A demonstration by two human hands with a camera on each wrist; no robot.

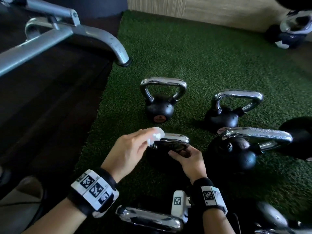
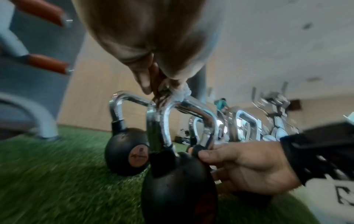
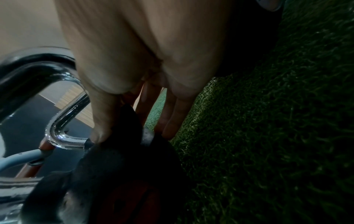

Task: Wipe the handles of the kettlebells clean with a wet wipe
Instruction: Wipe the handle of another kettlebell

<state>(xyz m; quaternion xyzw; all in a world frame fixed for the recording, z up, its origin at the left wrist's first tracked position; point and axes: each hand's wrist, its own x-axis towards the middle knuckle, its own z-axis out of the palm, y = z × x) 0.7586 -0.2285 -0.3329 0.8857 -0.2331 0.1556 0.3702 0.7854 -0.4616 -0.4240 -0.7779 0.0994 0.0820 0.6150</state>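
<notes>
Several black kettlebells with chrome handles stand on green turf. My left hand (image 1: 135,146) pinches a crumpled white wet wipe (image 1: 155,135) against the left end of the nearest kettlebell's chrome handle (image 1: 177,138); the wet wipe (image 2: 179,94) sits on the handle's top bend (image 2: 172,109). My right hand (image 1: 187,157) grips the right side of the same kettlebell, where the handle meets the black body (image 2: 178,186). Its thumb and fingers (image 3: 99,121) curl round that black shoulder (image 3: 124,121). The body is mostly hidden under my hands in the head view.
Other kettlebells stand behind (image 1: 160,102), at right (image 1: 231,108) (image 1: 244,146), and close to me (image 1: 148,218). A grey machine frame leg (image 1: 118,53) rests on the turf edge at left beside dark flooring. Another kettlebell (image 1: 293,27) lies far right by the wall.
</notes>
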